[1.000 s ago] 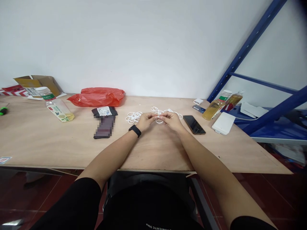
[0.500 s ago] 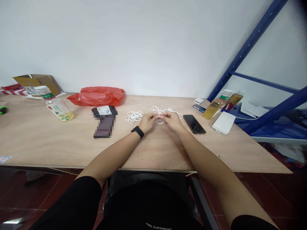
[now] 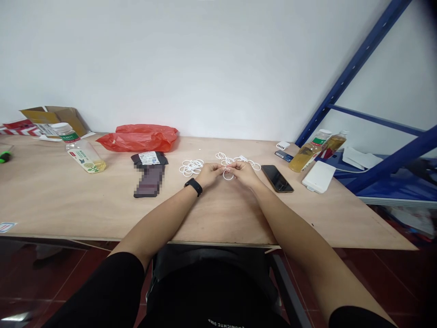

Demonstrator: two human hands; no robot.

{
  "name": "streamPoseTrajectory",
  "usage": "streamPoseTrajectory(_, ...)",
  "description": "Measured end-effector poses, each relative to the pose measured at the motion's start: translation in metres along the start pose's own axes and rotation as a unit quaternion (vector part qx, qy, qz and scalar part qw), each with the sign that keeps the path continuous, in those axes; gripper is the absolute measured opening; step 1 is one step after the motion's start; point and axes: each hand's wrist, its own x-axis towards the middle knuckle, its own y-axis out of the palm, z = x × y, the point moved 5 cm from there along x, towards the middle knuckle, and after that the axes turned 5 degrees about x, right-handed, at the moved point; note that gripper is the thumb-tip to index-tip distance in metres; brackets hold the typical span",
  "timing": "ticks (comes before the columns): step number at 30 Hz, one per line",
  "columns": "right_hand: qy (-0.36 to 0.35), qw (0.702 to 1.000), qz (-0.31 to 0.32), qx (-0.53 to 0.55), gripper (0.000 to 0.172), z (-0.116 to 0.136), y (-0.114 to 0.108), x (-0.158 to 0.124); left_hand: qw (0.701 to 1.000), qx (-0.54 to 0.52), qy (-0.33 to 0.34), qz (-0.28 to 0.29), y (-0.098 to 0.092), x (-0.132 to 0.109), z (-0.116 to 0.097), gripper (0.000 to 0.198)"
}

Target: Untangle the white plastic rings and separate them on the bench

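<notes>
Between my two hands hangs a thin white ring [image 3: 228, 179], its lower loop showing beneath the fingertips. My left hand [image 3: 209, 174] pinches it from the left with thumb and forefinger, a black band on that wrist. From the other side my right hand [image 3: 246, 173] pinches the same ring, the fingertips of both hands almost meeting. What the fingertips cover at the top of the ring is hidden. Left of my left hand lies a heap of white rings [image 3: 191, 167]. More loose white rings [image 3: 253, 164] spread behind and beside my right hand.
A phone [image 3: 277, 178], a white box [image 3: 318, 176] and tea bottles [image 3: 309, 152] stand right, near a blue rack [image 3: 351, 59]. Leftward are a dark package [image 3: 149, 173], a red plastic bag [image 3: 139, 138], another bottle [image 3: 83, 152] and a cardboard box [image 3: 70, 119].
Both hands have come very slightly toward me, still pinching the ring. A little more of its loop shows below the fingertips. The things on the table have stayed put.
</notes>
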Motion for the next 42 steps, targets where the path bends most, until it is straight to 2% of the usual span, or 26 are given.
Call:
streamPoseTrajectory(5, -0.011, 1.0, -0.008, 0.0, 0.035, -0.005, 0.003, 0.0, 0.999, 0.041, 0.023, -0.005, -0.001, -0.001, 0.0, 0.043)
streamPoseTrajectory(9, -0.004, 1.0, -0.003, -0.014, 0.032, -0.018, 0.004, 0.003, 0.981, 0.183, 0.067, -0.006, -0.007, -0.005, -0.008, 0.034)
streamPoseTrajectory(12, -0.002, 0.997, -0.025, -0.074, 0.031, -0.025, -0.002, 0.006, 0.933, 0.337, 0.117, -0.05, -0.014, -0.008, -0.017, 0.026)
streamPoseTrajectory(15, -0.06, 0.972, -0.085, -0.21, 0.026, -0.018, -0.016, 0.007, 0.877, 0.455, 0.131, -0.08, -0.02, -0.009, -0.023, 0.022)
streamPoseTrajectory(17, -0.093, 0.944, -0.096, -0.302, 0.026, -0.012, -0.023, 0.007, 0.847, 0.513, 0.117, -0.08, -0.023, -0.009, -0.022, 0.019)
streamPoseTrajectory(20, -0.069, 0.919, -0.056, -0.385, 0.035, -0.015, -0.03, 0.008, 0.815, 0.573, 0.077, -0.042, -0.025, -0.01, -0.016, 0.018)
streamPoseTrajectory(24, -0.02, 0.903, 0.016, -0.43, 0.04, -0.028, -0.029, 0.009, 0.796, 0.605, 0.025, -0.001, -0.026, -0.011, -0.008, 0.022)
streamPoseTrajectory(31, -0.043, 0.892, 0.045, -0.447, 0.025, -0.024, -0.018, 0.006, 0.776, 0.63, 0.003, -0.032, -0.031, -0.013, -0.005, 0.03)
streamPoseTrajectory(38, -0.055, 0.897, 0.065, -0.433, 0.017, -0.019, -0.011, 0.002, 0.747, 0.66, -0.028, -0.074, -0.046, -0.011, 0.006, 0.032)
streamPoseTrajectory(42, -0.091, 0.904, 0.086, -0.41, 0.018, -0.019, -0.003, 0.0, 0.756, 0.649, -0.01, -0.081, -0.043, -0.011, -0.001, 0.033)
